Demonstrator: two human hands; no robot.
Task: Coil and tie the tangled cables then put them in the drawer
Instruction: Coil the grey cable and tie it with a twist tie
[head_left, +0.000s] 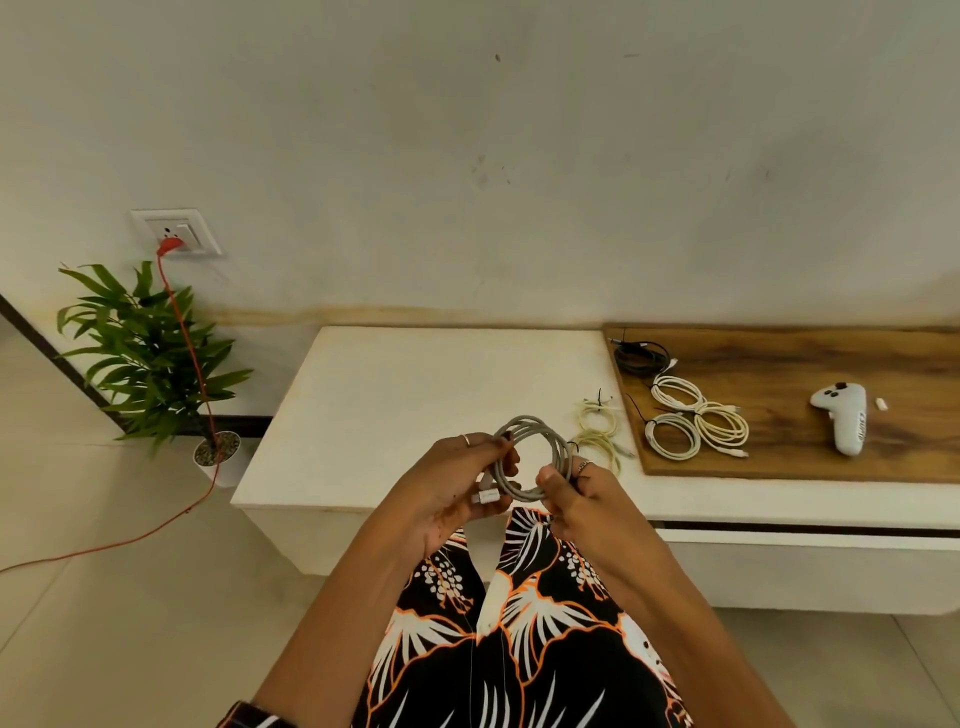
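A grey cable coil (530, 436) is held up in front of me over the white table's front edge. My left hand (457, 483) grips the coil's left side, with a white plug end by its fingers. My right hand (576, 499) pinches the coil's lower right side. Two yellowish tied coils (598, 423) lie on the white table (395, 395). Three white coils (696, 423) and a black coil (640, 357) lie on the wooden top (810, 358). A drawer front (810, 564) runs below the wooden top with a dark gap above it.
A white handheld controller (844, 415) and a small white piece (880, 404) sit on the wooden top. A potted plant (150, 358) stands on the floor at left. A red cord (192, 358) runs from a wall socket (176, 234) down across the floor.
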